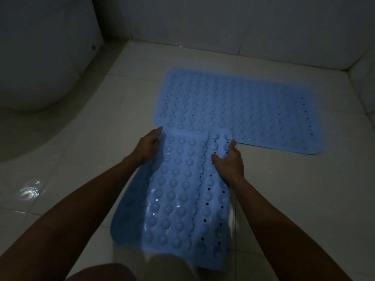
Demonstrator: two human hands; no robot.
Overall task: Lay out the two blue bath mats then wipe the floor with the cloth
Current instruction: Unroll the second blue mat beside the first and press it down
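Both hands (pixel 149 146) (pixel 229 159) hold the near mat (pixel 178 191) beside the far mat (pixel 253 106).

Toilet (pixel 38 63): white and rounded, filling the upper left corner; a small dark fitting (pixel 93 47) sits on its right side near the wall.
Walls (pixel 223 23): pale tiles with thin grout lines along the back, meeting a second tiled wall (pixel 363 63) at the far right corner.
Wet patch (pixel 30 190): a bright glint on the glossy tiles at the left, well apart from the toilet.
Step or ledge: a curved pale edge (pixel 67 138) sweeps round the toilet base; what it is cannot be told.
Lighting: dim throughout, darkest at the frame edges.
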